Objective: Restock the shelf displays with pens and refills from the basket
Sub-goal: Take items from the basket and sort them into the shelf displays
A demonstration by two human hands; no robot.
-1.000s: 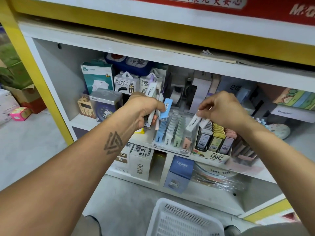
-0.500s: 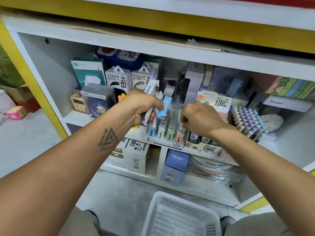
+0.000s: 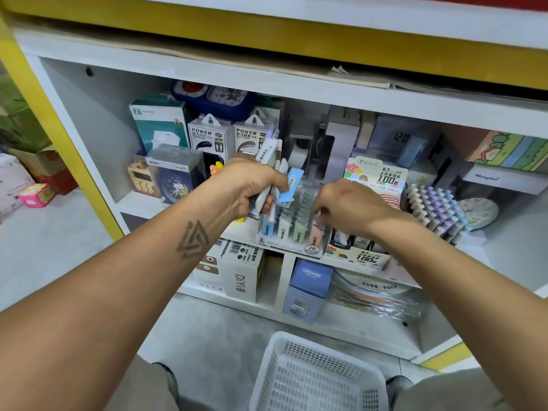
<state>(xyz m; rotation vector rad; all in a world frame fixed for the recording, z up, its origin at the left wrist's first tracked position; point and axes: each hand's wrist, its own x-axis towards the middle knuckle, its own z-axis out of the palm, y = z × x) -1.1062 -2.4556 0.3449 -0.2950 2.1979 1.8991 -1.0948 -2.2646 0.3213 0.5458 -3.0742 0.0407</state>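
Several refill packs (image 3: pixel 278 185) stay to be shelved, gripped in your left hand (image 3: pixel 252 185) at eleven o'clock of the display tray (image 3: pixel 292 229), where your right hand (image 3: pixel 347 209) curls, contents hidden, basket (image 3: pixel 320 378) seemingly empty.

A white shelving unit (image 3: pixel 89 120) with yellow trim (image 3: pixel 296 34) stands on a grey, seemingly concrete floor (image 3: pixel 53 247).

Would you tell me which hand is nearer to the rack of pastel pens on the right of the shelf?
Right. The right hand works at the clear refill display just left of the pastel pen rack; the left hand, gripping a bundle of refill packs, is farther left.
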